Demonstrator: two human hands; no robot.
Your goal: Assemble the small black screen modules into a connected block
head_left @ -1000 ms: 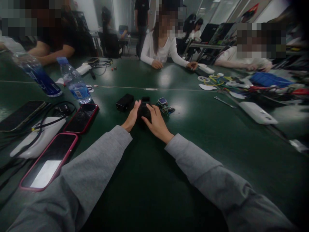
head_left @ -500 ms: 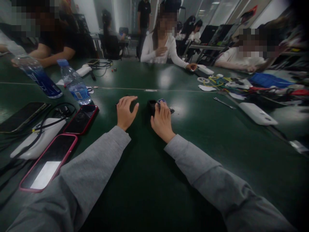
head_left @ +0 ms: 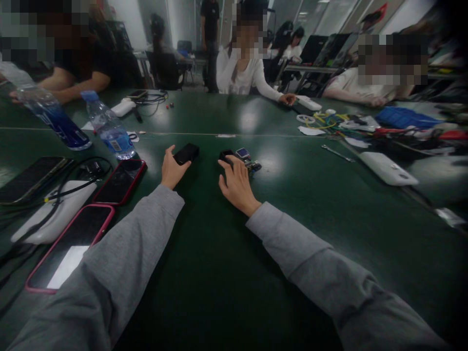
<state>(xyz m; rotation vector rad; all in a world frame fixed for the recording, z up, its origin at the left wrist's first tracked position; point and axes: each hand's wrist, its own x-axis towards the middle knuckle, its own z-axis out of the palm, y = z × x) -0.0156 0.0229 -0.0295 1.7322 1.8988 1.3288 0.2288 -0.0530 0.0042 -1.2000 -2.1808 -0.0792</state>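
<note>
My left hand (head_left: pixel 173 168) is closed around the left end of a small black box (head_left: pixel 187 153), with the thumb along its near side. To the right, my right hand (head_left: pixel 237 184) hovers over or touches a second black case (head_left: pixel 225 154), which has an open top. The right fingers are apart and bent slightly, and they partly hide that case. Just beyond them lies a small circuit board (head_left: pixel 255 166) with a little blue-lit screen (head_left: pixel 242 153). Whether the screen and board are joined is hard to see.
On the left are two bottles (head_left: pixel 114 134), a red-edged phone (head_left: pixel 120 181), a pink-cased phone (head_left: pixel 71 248) and a white power bank (head_left: pixel 54 212) with cables. A wrench (head_left: pixel 338 153), a white device (head_left: pixel 388 168) and tangled wires (head_left: pixel 340 122) lie right. Several people sit across the table.
My left hand has moved left and closed on the black box. My right hand has shifted slightly left and nearer, off the small screen, uncovering the circuit board.
</note>
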